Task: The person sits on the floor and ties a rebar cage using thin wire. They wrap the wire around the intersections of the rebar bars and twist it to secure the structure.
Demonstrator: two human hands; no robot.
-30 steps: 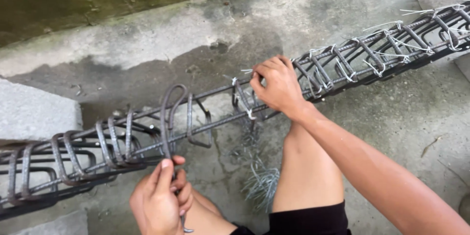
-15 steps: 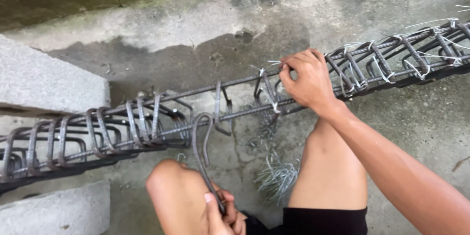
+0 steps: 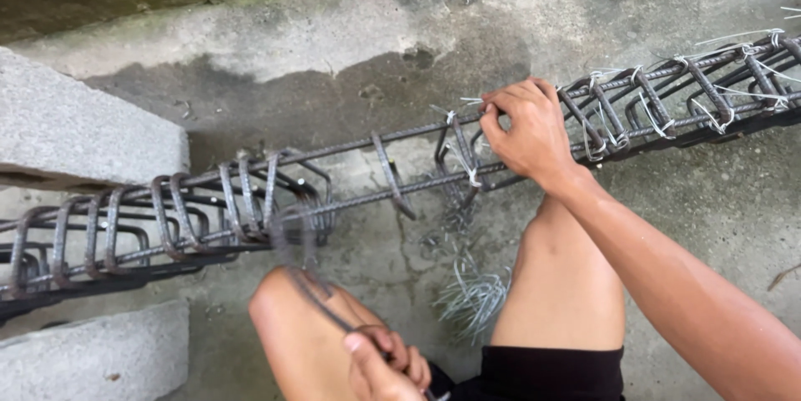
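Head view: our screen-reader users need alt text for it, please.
A person's right hand grips a long rebar cage laid across concrete blocks; the left hand holds a blurred hooked metal rod. Tie wires lie on the ground.

No packages, labels, signs or screens here.

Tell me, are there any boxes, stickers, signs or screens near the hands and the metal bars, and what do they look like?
None in view: no packages, labels, signs or screens.
The right hand grips a long grey rebar cage lying across concrete blocks.
The left hand holds a blurred, bent metal rod.
A bundle of thin silver tie wires lies on the concrete floor.
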